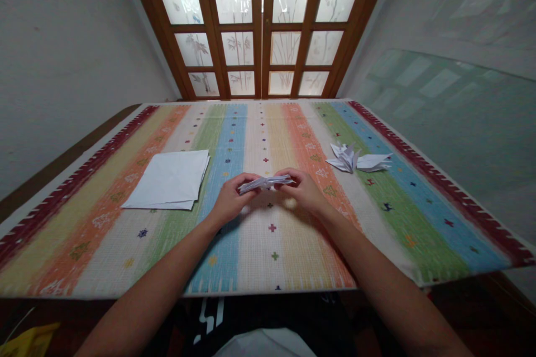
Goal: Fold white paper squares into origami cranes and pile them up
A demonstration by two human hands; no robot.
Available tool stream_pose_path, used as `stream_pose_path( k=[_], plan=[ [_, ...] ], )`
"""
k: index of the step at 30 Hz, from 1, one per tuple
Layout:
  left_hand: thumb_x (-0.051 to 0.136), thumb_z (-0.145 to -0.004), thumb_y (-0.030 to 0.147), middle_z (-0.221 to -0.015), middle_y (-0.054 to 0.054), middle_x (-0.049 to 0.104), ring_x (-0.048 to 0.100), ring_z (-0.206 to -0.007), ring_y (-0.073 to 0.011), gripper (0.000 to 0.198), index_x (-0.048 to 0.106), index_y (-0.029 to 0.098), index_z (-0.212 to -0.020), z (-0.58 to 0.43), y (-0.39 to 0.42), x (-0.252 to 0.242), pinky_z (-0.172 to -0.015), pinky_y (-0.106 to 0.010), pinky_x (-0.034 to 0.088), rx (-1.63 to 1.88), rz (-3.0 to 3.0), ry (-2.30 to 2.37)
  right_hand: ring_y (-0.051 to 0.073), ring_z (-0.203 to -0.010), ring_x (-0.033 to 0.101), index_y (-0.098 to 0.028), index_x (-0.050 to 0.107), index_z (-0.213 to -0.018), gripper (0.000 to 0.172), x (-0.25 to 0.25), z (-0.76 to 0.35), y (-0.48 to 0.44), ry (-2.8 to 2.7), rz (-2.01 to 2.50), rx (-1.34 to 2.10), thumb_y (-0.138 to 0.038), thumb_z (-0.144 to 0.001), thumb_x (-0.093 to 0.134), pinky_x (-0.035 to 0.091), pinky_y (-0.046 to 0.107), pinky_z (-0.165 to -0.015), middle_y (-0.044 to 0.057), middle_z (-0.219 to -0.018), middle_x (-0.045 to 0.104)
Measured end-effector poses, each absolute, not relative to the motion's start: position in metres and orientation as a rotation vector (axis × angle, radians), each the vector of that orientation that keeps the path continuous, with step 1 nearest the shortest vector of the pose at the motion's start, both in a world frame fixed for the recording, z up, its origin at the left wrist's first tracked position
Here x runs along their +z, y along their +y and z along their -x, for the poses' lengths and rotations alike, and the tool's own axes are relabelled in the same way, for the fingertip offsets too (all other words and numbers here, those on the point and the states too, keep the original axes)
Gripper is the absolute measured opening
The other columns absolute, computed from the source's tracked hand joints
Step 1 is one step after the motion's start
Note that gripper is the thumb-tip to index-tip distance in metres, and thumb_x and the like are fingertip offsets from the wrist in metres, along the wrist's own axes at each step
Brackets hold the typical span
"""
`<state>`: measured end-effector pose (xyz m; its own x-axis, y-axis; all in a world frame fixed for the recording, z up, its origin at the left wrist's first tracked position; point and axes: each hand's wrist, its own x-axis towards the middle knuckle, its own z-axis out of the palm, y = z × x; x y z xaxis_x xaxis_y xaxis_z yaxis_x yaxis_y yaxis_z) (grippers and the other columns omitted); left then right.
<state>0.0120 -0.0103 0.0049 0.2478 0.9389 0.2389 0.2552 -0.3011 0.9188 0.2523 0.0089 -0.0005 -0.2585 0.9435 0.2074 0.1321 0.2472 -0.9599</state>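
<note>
Between my two hands, just above the middle of the table, is a piece of folded white paper (266,182), long and narrow with several layers. My left hand (231,199) pinches its left end, thumb in front and fingers behind. At the other end my right hand (304,191) grips it between thumb and fingers. Some of the fingers are hidden behind the paper and the palms. Off to the left lies a stack of white paper sheets (170,179), its edges slightly uneven. To the right rest some folded white paper figures (355,158) with pointed tips, close together.
A striped, multicoloured cloth (272,251) covers the table, with its front edge close to my body. Wooden doors with glass panes (262,28) stand beyond the far edge. A glass panel (456,106) is at the right wall. Something yellow (33,340) lies low at the left.
</note>
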Motion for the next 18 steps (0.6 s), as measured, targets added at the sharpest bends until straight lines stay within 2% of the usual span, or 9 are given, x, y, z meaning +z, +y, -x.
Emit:
stream_pose_path(
  k=[2, 3, 6, 9, 11, 13, 15, 18],
  plan=[
    [0.070, -0.088, 0.042, -0.089, -0.005, 0.075, 0.068, -0.075, -0.0201, 0.028, 0.076, 0.017, -0.101, -0.012, -0.011, 0.006, -0.070, -0.031, 0.057, 1.018, -1.681, 1.186, 0.023, -0.097, 0.068, -0.021, 0.078, -0.089, 0.017, 0.001, -0.253, 0.009, -1.677, 1.064, 1.003, -0.034, -0.078, 0.081, 0.054, 0.036, -0.085, 0.008, -0.103, 0.075],
    [0.069, -0.089, 0.045, -0.085, -0.005, 0.073, 0.066, -0.070, -0.0191, 0.031, 0.075, 0.017, -0.100, -0.012, -0.011, 0.006, -0.063, -0.029, 0.055, 1.000, -1.674, 1.215, 0.023, -0.098, 0.068, -0.021, 0.078, -0.089, 0.018, 0.002, -0.254, 0.009, -1.695, 1.067, 0.991, -0.035, -0.078, 0.081, 0.054, 0.036, -0.085, 0.009, -0.105, 0.075],
    [0.068, -0.089, 0.050, -0.087, -0.006, 0.074, 0.066, -0.072, -0.0195, 0.036, 0.075, 0.016, -0.099, -0.011, -0.012, 0.008, -0.057, -0.026, 0.052, 1.005, -1.682, 1.245, 0.022, -0.092, 0.071, -0.020, 0.078, -0.102, 0.029, 0.006, -0.253, 0.007, -1.685, 1.026, 1.157, -0.039, -0.081, 0.080, 0.056, 0.036, -0.081, 0.009, -0.105, 0.078],
    [0.072, -0.087, 0.046, -0.089, -0.006, 0.075, 0.068, -0.068, -0.0182, 0.046, 0.071, 0.015, -0.120, -0.012, -0.013, 0.009, -0.055, -0.024, 0.051, 1.007, -1.614, 1.189, 0.022, -0.086, 0.072, -0.018, 0.076, -0.110, 0.035, 0.007, -0.250, 0.004, -1.633, 1.012, 1.317, -0.037, -0.080, 0.078, 0.057, 0.034, -0.076, 0.009, -0.103, 0.079],
    [0.075, -0.085, 0.044, -0.085, -0.003, 0.075, 0.066, -0.060, -0.0157, 0.063, 0.059, 0.017, -0.141, -0.013, -0.013, 0.008, -0.052, -0.023, 0.049, 0.995, -1.545, 1.145, 0.022, -0.083, 0.073, -0.017, 0.074, -0.110, 0.036, 0.007, -0.249, 0.003, -1.593, 1.042, 1.376, -0.033, -0.078, 0.079, 0.056, 0.032, -0.071, 0.010, -0.100, 0.079],
    [0.075, -0.087, 0.045, -0.080, 0.000, 0.072, 0.063, -0.054, -0.0142, 0.071, 0.048, 0.020, -0.147, -0.014, -0.012, 0.005, -0.050, -0.022, 0.049, 1.001, -1.481, 1.102, 0.021, -0.078, 0.073, -0.017, 0.071, -0.109, 0.036, 0.006, -0.248, 0.002, -1.544, 1.086, 1.419, -0.029, -0.076, 0.079, 0.054, 0.029, -0.066, 0.009, -0.096, 0.079],
    [0.071, -0.090, 0.048, -0.076, 0.003, 0.069, 0.063, -0.053, -0.0140, 0.061, 0.047, 0.021, -0.140, -0.015, -0.011, 0.001, -0.050, -0.022, 0.050, 1.035, -1.430, 1.063, 0.019, -0.071, 0.071, -0.017, 0.067, -0.113, 0.041, 0.005, -0.248, 0.002, -1.486, 1.132, 1.462, -0.027, -0.075, 0.078, 0.051, 0.026, -0.059, 0.008, -0.090, 0.078],
    [0.064, -0.094, 0.045, -0.075, 0.004, 0.065, 0.063, -0.056, -0.0135, 0.034, 0.056, 0.022, -0.117, -0.014, -0.009, -0.001, -0.053, -0.023, 0.051, 1.074, -1.472, 1.076, 0.018, -0.066, 0.069, -0.022, 0.059, -0.134, 0.061, 0.004, -0.249, 0.003, -1.452, 1.133, 1.486, -0.023, -0.076, 0.076, 0.046, 0.024, -0.054, 0.006, -0.092, 0.079]
  ],
)
